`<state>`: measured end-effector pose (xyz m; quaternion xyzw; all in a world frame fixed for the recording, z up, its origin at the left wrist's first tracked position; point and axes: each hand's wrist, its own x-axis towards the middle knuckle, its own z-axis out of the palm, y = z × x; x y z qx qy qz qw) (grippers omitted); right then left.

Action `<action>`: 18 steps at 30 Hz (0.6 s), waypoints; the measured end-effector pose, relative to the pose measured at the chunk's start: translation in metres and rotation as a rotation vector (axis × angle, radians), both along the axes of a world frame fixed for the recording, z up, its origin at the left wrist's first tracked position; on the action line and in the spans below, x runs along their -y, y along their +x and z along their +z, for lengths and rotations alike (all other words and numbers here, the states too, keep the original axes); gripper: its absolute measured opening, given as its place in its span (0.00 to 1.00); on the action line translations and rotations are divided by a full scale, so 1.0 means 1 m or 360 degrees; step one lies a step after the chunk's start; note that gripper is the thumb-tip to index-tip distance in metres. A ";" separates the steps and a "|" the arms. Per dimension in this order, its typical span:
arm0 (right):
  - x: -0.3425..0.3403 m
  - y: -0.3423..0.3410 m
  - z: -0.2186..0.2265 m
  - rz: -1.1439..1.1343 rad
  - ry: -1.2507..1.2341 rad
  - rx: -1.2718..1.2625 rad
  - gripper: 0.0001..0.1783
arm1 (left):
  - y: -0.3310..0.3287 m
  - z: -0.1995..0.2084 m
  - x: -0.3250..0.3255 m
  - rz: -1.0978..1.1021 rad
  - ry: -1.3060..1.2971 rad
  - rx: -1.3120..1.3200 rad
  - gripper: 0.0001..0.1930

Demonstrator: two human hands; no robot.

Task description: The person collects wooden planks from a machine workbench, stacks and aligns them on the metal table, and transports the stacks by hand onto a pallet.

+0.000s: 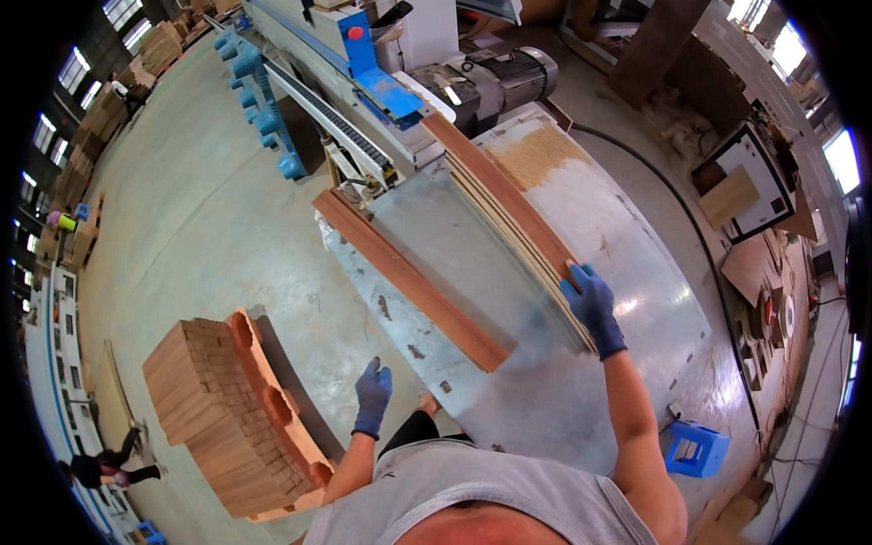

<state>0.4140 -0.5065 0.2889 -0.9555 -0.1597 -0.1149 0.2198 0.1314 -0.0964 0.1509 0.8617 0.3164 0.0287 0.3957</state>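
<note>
My right hand, in a blue glove with bare fingertips showing, grips the near end of a stack of long narrow boards. A reddish-brown wooden board lies on top, and pale edges of several boards show beneath it. My left hand, also gloved in blue, hangs free beside the metal table, its fingers apart and holding nothing. Another reddish-brown board lies alone along the table's left side, forward of my left hand and apart from it.
A large machine with a blue bracket and a motor stands beyond the table. Sawdust covers its far right part. Stacked wood pieces stand on an orange pallet at left. A blue stool is at right.
</note>
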 end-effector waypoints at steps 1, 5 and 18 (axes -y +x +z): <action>0.016 -0.016 0.008 -0.0019 -0.0006 -0.0001 0.22 | 0.004 0.007 0.005 -0.0019 -0.0006 -0.0001 0.24; 0.056 -0.036 0.020 -0.0017 -0.0001 -0.0243 0.27 | 0.044 0.098 0.040 0.0189 -0.0796 0.0610 0.20; -0.013 0.123 -0.014 0.0326 0.0433 -0.1591 0.51 | 0.259 0.078 0.280 -0.0239 -0.1432 0.0294 0.30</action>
